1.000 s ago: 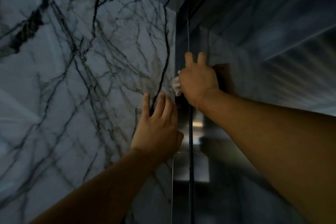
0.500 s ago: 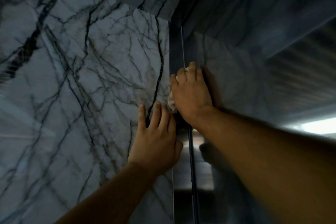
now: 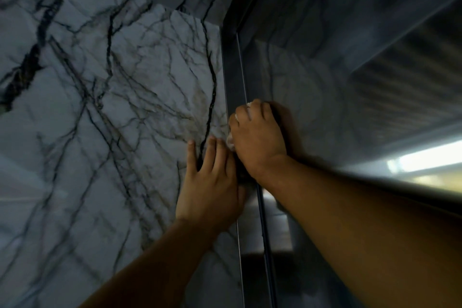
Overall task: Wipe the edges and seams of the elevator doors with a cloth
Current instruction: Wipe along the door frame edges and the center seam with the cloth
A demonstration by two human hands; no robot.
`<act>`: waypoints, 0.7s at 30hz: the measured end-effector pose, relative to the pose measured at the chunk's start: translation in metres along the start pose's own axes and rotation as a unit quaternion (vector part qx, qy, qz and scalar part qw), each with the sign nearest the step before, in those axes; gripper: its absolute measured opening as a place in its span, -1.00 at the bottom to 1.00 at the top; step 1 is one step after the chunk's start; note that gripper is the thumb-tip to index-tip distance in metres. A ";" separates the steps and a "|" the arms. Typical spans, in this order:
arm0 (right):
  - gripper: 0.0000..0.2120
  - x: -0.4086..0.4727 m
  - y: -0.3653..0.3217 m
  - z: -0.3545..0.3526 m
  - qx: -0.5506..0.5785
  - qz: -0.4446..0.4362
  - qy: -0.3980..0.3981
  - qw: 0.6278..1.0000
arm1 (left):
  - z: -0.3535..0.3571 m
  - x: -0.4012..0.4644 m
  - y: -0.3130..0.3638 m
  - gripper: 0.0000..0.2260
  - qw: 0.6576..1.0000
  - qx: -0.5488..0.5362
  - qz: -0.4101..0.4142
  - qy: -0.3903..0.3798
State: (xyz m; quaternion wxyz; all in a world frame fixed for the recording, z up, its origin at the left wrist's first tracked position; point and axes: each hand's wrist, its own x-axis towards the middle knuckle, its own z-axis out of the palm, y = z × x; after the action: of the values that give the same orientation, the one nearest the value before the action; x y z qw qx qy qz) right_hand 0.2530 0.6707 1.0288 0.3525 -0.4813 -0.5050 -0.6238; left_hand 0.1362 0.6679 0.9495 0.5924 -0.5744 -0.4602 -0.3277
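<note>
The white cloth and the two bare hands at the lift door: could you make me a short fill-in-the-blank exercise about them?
1. The right hand presses a crumpled white cloth against the dark metal door frame, while the ____ hand lies flat.
2. The flat hand's fingers rest on the veined ____ wall.
3. The cloth's colour is ____.

Missing words: left; marble; white

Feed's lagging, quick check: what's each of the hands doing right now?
Left hand: open, flat on the marble wall, holding nothing.
Right hand: closed on the cloth, pressed at the door seam.
</note>
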 end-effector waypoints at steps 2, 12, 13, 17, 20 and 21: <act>-0.56 -0.006 -0.001 0.000 -0.001 -0.003 -0.006 1.000 | 0.000 -0.001 -0.001 -0.38 1.000 -0.005 -0.020 0.007; -0.59 -0.027 -0.014 -0.004 -0.010 0.031 -0.011 0.999 | 0.002 -0.011 -0.002 -0.28 0.997 -0.036 -0.072 0.017; -0.59 -0.029 -0.016 -0.004 -0.007 0.034 -0.006 0.999 | 0.002 -0.010 -0.003 -0.26 0.996 -0.041 -0.072 0.021; -0.64 -0.043 -0.023 -0.001 0.006 0.032 -0.005 0.999 | 0.002 -0.012 -0.003 -0.26 0.996 -0.051 -0.074 0.020; -0.64 -0.056 -0.028 -0.003 0.004 0.022 -0.021 1.000 | 0.004 -0.013 -0.003 -0.33 0.995 -0.063 -0.078 0.027; -0.64 -0.059 -0.029 -0.004 0.004 0.019 -0.026 0.999 | 0.005 -0.014 -0.004 -0.35 0.994 -0.070 -0.079 0.032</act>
State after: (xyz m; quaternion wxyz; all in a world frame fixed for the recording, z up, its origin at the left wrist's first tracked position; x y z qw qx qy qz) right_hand 0.2421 0.6714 0.9638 0.3526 -0.5057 -0.5070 -0.6024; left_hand 0.1271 0.6703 0.9378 0.5372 -0.5660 -0.4607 -0.4228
